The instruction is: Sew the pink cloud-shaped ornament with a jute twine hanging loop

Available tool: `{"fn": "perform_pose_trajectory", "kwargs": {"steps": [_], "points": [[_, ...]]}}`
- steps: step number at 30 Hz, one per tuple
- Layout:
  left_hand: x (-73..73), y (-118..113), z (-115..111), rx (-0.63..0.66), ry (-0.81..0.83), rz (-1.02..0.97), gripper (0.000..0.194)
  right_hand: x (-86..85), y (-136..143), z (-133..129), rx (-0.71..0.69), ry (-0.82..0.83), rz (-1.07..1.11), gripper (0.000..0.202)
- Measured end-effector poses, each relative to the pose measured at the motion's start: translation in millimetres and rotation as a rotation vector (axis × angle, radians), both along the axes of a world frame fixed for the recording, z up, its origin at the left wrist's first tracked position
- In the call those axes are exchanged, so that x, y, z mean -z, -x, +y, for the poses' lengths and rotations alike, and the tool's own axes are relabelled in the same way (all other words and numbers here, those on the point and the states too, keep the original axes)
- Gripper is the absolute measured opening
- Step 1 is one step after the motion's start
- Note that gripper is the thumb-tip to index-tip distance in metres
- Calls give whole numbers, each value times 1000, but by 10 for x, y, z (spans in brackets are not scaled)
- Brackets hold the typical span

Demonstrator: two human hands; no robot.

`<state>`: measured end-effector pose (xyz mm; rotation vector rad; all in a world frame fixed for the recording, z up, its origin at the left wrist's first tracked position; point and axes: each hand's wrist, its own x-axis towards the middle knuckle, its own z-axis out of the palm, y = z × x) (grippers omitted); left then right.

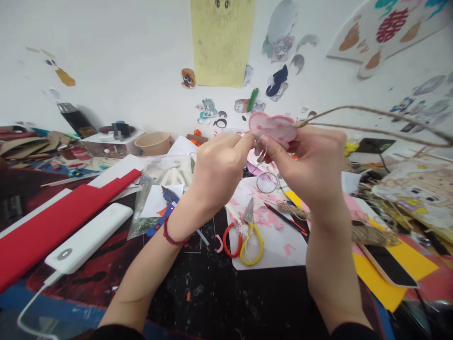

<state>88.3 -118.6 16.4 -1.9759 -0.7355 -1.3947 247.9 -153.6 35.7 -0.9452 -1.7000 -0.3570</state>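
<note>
Dark sleeves [118, 332] nearest us. Our right hand [311, 156] pinches the pink piece [271, 126] between thumb and fingers, above the scissors [249, 219], twine [348, 107] at its right end. Our left hand [222, 160] curls at its left edge; we can't tell its hold.

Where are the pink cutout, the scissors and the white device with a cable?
Pink cutout [272, 125]: head view, on the middle of its face.
Scissors [249, 212]: head view, on the metal blade above the handles.
White device [92, 236]: head view, on its top face.
</note>
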Motion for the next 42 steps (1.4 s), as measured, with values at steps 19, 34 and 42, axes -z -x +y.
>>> {"fn": "perform_pose_trajectory", "kwargs": {"steps": [19,34,42], "points": [[-71,63,25,210,344,-12,37,-6,-5,42,-355,145,257,14],[-69,32,-13,193,340,-42,40,-12,29,-10,-281,73,221,17],[-188,143,-84,281,480,27,42,-19,-18,45,-426,148,349,14]]}}
